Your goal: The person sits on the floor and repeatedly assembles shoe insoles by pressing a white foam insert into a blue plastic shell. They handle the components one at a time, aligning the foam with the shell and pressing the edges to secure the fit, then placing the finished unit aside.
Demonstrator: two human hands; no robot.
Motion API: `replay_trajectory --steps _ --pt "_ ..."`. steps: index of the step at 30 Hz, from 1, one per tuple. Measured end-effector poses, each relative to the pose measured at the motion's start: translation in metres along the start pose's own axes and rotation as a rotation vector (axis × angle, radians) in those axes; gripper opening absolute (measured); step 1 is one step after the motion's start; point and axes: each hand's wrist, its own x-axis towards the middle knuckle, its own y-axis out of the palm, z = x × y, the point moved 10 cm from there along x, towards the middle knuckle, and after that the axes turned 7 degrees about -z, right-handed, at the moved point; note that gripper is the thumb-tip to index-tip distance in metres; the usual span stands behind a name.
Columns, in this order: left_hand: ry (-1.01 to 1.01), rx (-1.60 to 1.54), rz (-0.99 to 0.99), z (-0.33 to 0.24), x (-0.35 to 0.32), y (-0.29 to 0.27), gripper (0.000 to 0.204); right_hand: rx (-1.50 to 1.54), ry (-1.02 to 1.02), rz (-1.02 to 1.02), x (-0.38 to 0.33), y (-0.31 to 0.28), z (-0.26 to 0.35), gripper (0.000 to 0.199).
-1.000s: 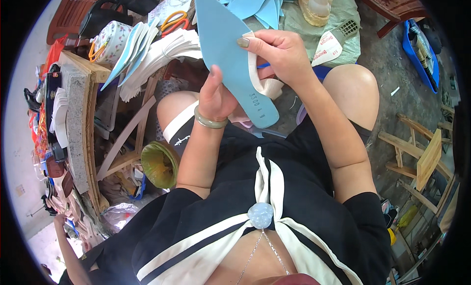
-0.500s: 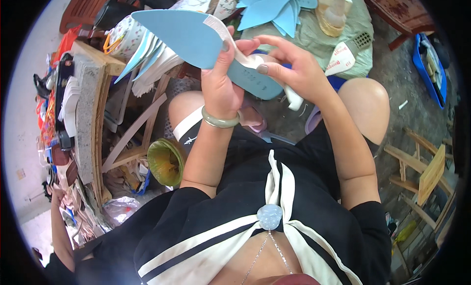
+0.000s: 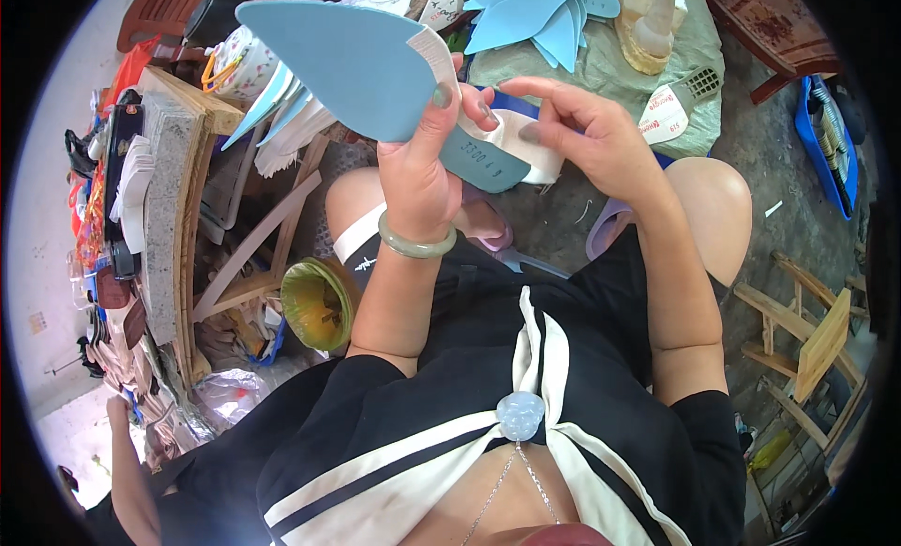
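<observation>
A light blue shoe insole (image 3: pixel 328 62), pointed at its far left end, is raised above my lap. My left hand (image 3: pixel 418 175) grips its middle, thumb on the upper face and fingers beneath. A white strip of lining (image 3: pixel 511 138) runs along the insole's right edge and spreads over its rounded end. My right hand (image 3: pixel 596 133) pinches this lining near its outer edge, thumb against it and the other fingers bent. Part of the lining is hidden behind my fingers. A green bangle sits on my left wrist.
More blue insoles (image 3: pixel 544 20) lie on a green cloth (image 3: pixel 601 100), near a yellowish pot (image 3: pixel 648 39) and a white printed piece (image 3: pixel 666 119). A cluttered workbench (image 3: pixel 164 227) and lined bin (image 3: pixel 319 307) stand left. Right are a wooden stool (image 3: pixel 817 349) and blue tray (image 3: pixel 826 152). Another person's arm (image 3: pixel 136 480) shows lower left.
The lining's loose end, which hung past the insole's rounded end, now spreads beside it. My right hand has shifted slightly right, and the insole has tilted slightly.
</observation>
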Motion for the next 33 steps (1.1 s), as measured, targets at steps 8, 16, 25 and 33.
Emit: replay_trajectory --steps 8,16,25,33 --pt "0.018 -0.241 -0.099 -0.013 -0.006 -0.01 0.038 -0.121 -0.131 0.058 -0.009 0.01 0.022 0.016" --pt "0.055 -0.378 -0.05 -0.028 -0.014 -0.01 0.041 -0.206 -0.435 -0.07 -0.02 0.011 0.048 0.017" --pt "0.189 -0.283 0.087 -0.05 -0.021 0.001 0.055 -0.125 -0.471 -0.06 -0.026 0.018 0.052 0.024" --pt "0.23 -0.257 0.136 -0.04 -0.016 -0.008 0.071 -0.324 -0.515 -0.063 -0.03 0.03 0.048 0.032"
